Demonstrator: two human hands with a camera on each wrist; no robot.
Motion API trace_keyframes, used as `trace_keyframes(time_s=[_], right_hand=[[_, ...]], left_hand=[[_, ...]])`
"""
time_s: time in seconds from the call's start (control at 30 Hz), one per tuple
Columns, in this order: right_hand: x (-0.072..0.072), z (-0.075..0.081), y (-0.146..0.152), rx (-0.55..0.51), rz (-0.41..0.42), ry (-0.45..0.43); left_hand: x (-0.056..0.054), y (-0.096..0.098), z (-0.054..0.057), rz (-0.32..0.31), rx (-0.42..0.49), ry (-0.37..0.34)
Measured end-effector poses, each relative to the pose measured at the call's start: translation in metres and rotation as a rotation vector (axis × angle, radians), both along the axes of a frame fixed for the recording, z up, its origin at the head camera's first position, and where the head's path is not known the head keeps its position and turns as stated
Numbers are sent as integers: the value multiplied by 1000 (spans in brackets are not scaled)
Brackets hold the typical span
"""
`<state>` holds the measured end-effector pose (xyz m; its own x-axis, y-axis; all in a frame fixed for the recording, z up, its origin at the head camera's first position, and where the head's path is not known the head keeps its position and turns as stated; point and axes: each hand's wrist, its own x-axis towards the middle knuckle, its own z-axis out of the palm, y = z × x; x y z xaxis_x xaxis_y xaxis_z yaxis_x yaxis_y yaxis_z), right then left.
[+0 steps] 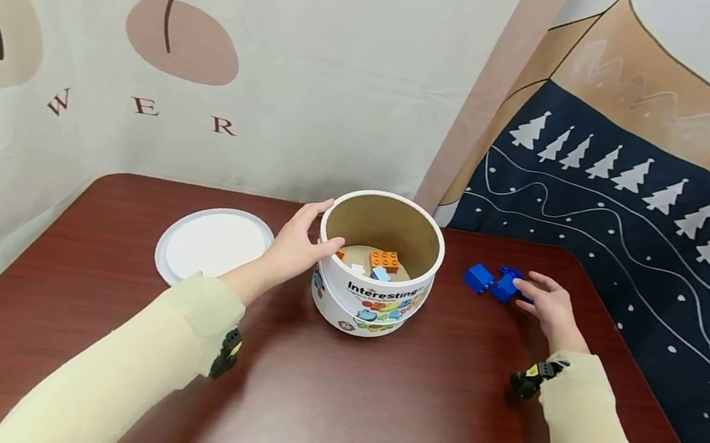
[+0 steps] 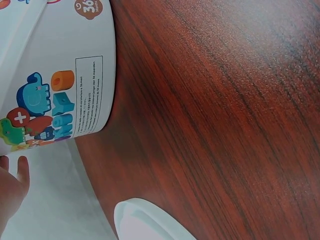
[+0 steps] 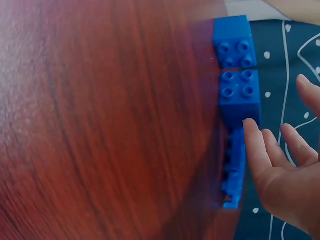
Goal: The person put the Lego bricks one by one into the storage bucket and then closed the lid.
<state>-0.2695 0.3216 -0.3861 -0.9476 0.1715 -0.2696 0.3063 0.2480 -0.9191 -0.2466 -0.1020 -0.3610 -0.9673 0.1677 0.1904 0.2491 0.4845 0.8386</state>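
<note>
A white bucket [image 1: 377, 305] with printed pictures stands upright, open at the top. Inside it lie an orange block [image 1: 385, 260], a light blue block [image 1: 380, 273] and a few other pieces. My left hand [image 1: 296, 243] rests at the bucket's left rim, fingers and thumb spread; the left wrist view catches only part of this hand [image 2: 11, 187]. On the right, my right hand [image 1: 545, 304] reaches over several blue blocks [image 1: 479, 277]. In the right wrist view its fingers are loosely extended, one fingertip right at a square studded blue block [image 3: 240, 95].
A round white lid [image 1: 214, 242] lies left of the bucket on the dark red-brown table [image 1: 367, 415]. Printed cloths hang behind the table, a pale one [image 1: 319, 94] and a navy one with white trees [image 1: 601, 235] on the right.
</note>
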Motion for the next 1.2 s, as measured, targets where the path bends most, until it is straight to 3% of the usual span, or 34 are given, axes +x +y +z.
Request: trace_keyframes(time_s=[0.2, 0.6, 1.2], right_hand=[[0, -8, 6, 39, 53, -35], [-4, -11, 1, 177, 71, -72], [1, -8, 1, 117, 73, -57]], left_hand=[[-1, 3, 1, -2, -2, 6], [1, 4, 3, -4, 7, 10], [0, 0, -1, 7, 1, -1]])
